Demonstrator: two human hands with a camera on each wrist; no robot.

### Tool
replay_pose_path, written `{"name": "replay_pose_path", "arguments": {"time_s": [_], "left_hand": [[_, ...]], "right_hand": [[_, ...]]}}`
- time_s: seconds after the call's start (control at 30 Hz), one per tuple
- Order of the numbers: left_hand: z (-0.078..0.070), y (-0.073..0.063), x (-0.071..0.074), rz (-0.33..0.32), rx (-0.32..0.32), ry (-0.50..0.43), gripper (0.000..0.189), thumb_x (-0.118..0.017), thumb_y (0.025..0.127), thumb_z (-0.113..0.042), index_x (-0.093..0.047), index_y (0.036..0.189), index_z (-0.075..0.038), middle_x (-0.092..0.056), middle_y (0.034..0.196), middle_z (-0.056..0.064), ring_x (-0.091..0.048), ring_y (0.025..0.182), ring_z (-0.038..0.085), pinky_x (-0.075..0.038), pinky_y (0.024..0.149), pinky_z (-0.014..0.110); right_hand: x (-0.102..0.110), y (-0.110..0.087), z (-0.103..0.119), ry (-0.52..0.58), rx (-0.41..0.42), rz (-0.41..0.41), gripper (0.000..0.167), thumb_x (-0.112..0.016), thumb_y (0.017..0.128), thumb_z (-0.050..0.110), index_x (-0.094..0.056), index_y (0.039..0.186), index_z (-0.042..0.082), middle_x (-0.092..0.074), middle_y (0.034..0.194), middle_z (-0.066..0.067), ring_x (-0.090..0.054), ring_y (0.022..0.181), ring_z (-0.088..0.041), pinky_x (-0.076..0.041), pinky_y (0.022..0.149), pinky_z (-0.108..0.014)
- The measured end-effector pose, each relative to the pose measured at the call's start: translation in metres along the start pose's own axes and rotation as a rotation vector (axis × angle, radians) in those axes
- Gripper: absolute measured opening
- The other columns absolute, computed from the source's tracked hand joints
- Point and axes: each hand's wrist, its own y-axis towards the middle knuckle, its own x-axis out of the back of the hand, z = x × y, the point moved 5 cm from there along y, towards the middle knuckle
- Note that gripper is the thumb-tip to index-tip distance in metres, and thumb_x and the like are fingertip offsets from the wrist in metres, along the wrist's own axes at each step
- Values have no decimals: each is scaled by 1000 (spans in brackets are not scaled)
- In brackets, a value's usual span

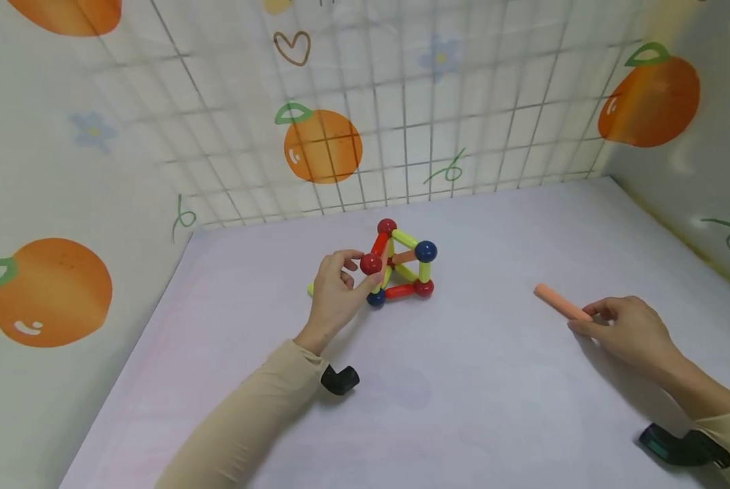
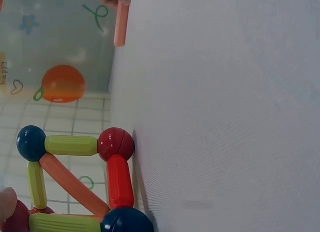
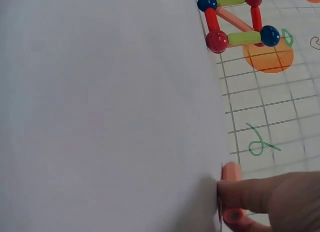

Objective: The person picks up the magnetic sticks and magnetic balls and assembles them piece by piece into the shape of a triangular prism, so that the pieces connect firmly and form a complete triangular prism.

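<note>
A toy building frame of coloured rods and balls stands mid-table; one of its red rods (image 1: pixel 399 291) lies low at the front. My left hand (image 1: pixel 335 292) pinches the red ball (image 1: pixel 371 263) at the frame's upper left corner between thumb and fingers. Blue balls (image 2: pixel 31 143) and yellow-green rods (image 2: pixel 71 145) make up other corners and edges, and an orange rod (image 2: pixel 75 184) runs diagonally. To the right, apart from the frame, my right hand (image 1: pixel 633 333) holds a loose orange rod (image 1: pixel 559 302) by its near end, low over the table.
Partly hidden by my left hand, a yellow-green rod (image 1: pixel 311 289) lies on the pale tabletop (image 1: pixel 462 380). Behind the table rises a cloth with printed oranges (image 1: pixel 323 146) over a wire grid. Each wrist carries a black device (image 1: pixel 340 380).
</note>
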Motion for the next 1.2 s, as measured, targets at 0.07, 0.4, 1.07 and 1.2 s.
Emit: {"name": "replay_pose_path", "arguments": {"time_s": [0.07, 0.4, 1.07, 1.2], "left_hand": [[0, 0, -2, 2, -3, -3, 45, -77, 84, -25, -60, 122, -8, -57, 107, 18, -47, 74, 19, -38, 66, 27], [0, -2, 2, -9, -27, 12, 43, -77, 85, -25, -61, 121, -8, -57, 104, 13, -46, 71, 17, -37, 65, 25], [2, 0, 3, 11, 2, -8, 43, -79, 84, -28, -61, 120, -12, -55, 104, 9, -45, 72, 17, -36, 65, 25], [2, 1, 3, 6, -2, -9, 44, -79, 83, -27, -61, 120, -11, -56, 105, 12, -45, 72, 17, -36, 65, 25]], "right_hand": [[1, 1, 1, 30, -7, 13, 49, -73, 87, 39, -69, 107, -5, -62, 88, -16, -44, 76, -19, -29, 57, -27], [4, 14, 54, 244, -33, 52, 50, -70, 87, 49, -68, 116, 8, -45, 106, -11, -32, 86, -21, -28, 57, -31], [-52, 45, 151, 480, 138, 152, 38, -79, 82, 41, -71, 107, 15, -53, 113, -10, -39, 97, -22, -31, 69, -33], [-63, 53, 161, 500, 150, 184, 35, -79, 82, 39, -72, 106, 15, -54, 113, -11, -39, 97, -21, -31, 71, -33]]}}
